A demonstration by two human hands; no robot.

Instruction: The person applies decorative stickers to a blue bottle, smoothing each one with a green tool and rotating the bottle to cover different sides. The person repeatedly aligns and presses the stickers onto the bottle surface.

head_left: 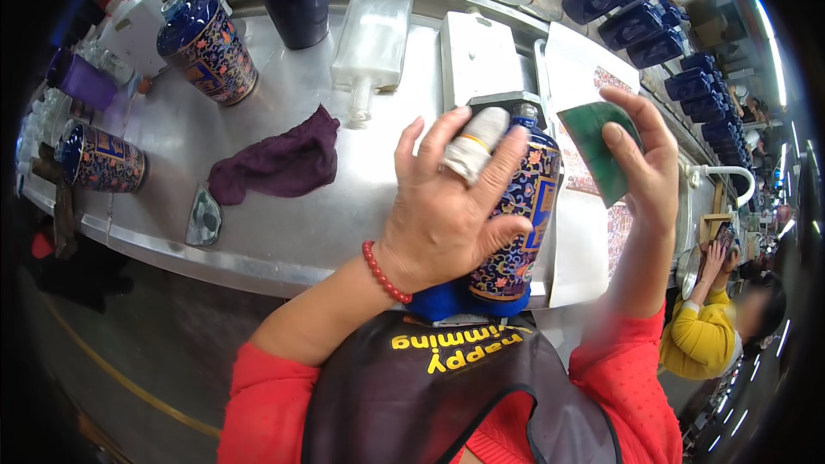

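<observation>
A dark blue bottle with a colourful floral pattern (pixel 521 245) lies in front of me, its neck pointing away and its base by a blue pad (pixel 447 302). Across its left side rests my left hand (pixel 451 198), fingers stretched and spread; one finger is wrapped in pale cloth with a yellow band. Pinched between thumb and fingers of my right hand (pixel 649 159) is a flat green scraper (pixel 595 142), held up to the right of the bottle. Below it lie sheets with red-patterned prints (pixel 580 245).
A purple cloth (pixel 275 159) and another green-and-white scraper (pixel 204 219) lie on the metal table (pixel 284 245). Two patterned bottles (pixel 210 56) are at the left. A clear glass bottle (pixel 375 34) and white box (pixel 479 56) lie ahead. A person in yellow (pixel 700 339) works at right.
</observation>
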